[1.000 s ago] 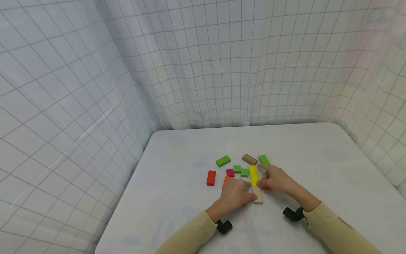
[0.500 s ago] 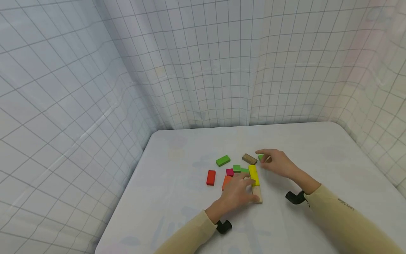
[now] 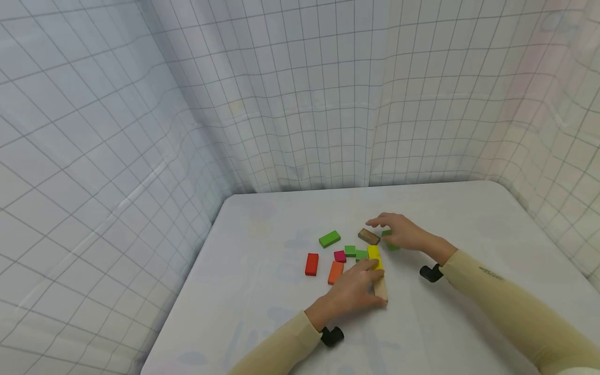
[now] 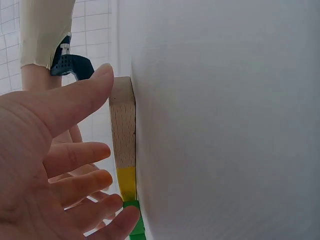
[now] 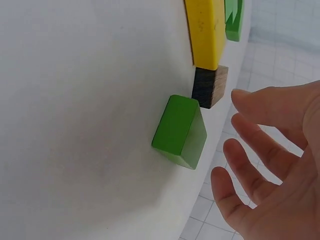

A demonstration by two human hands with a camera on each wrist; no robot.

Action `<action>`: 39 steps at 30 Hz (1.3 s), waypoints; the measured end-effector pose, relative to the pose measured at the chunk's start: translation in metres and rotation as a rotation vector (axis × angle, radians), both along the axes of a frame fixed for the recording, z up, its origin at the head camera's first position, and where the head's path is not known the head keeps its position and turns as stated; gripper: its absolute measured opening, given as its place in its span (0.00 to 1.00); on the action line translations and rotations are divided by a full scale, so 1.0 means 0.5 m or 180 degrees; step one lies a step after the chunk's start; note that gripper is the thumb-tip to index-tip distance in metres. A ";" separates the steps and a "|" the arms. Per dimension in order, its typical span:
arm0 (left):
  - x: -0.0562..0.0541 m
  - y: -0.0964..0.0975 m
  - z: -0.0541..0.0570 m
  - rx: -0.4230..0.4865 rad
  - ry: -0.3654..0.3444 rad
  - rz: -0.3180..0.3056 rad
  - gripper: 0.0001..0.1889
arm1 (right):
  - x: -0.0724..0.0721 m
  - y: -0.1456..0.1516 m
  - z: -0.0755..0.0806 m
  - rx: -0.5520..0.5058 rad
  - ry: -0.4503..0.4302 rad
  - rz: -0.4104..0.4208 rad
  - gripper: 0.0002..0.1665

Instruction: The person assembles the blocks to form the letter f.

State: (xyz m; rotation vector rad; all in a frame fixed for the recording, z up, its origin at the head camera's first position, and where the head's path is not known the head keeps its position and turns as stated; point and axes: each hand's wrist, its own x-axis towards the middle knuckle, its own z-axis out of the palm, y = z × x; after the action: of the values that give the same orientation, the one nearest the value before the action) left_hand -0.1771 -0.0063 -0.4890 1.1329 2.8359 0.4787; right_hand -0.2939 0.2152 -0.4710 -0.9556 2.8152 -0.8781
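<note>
My left hand [image 3: 352, 290] reaches over a pale wooden block [image 3: 381, 290] and a yellow block [image 3: 372, 251], which lie end to end on the table. In the left wrist view its thumb is right by the near end of the wooden block [image 4: 124, 125], with the fingers loosely spread. My right hand [image 3: 404, 232] hovers around a green block [image 3: 392, 247], partly hiding it. The right wrist view shows nothing between its relaxed fingers, and the green block [image 5: 175, 127] lies beside them. A darker brown block [image 3: 369, 237] lies just left of that hand.
Left of the yellow block are two small green blocks [image 3: 350, 251], a small magenta block [image 3: 339, 256] and an orange block [image 3: 335, 273]. Farther left lie a red block [image 3: 311, 264] and another green block [image 3: 329, 239]. A grid-patterned curtain [image 3: 300, 104] surrounds the white table [image 3: 225, 291].
My right hand has left the yellow block and moved away from me to the green block at the right. My left hand's fingers have loosened and shifted slightly right over the yellow block.
</note>
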 end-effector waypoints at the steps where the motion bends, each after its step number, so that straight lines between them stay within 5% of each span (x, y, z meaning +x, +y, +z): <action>1: 0.000 0.000 0.001 -0.0007 0.0016 -0.0013 0.34 | -0.005 -0.003 -0.001 0.0069 0.0014 0.0019 0.34; 14: 0.000 0.004 0.000 -0.0113 0.0067 0.0013 0.33 | -0.033 -0.023 -0.016 0.0620 -0.0066 0.0319 0.40; 39: 0.002 0.007 0.008 -0.0101 -0.0167 0.0056 0.34 | -0.045 -0.022 -0.001 0.0732 0.0004 0.0230 0.32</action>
State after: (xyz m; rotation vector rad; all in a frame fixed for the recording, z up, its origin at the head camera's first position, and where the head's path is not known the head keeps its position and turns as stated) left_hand -0.1761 -0.0030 -0.4851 1.0747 2.8007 0.4559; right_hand -0.3162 0.2042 -0.4717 -1.0150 2.7837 -0.5312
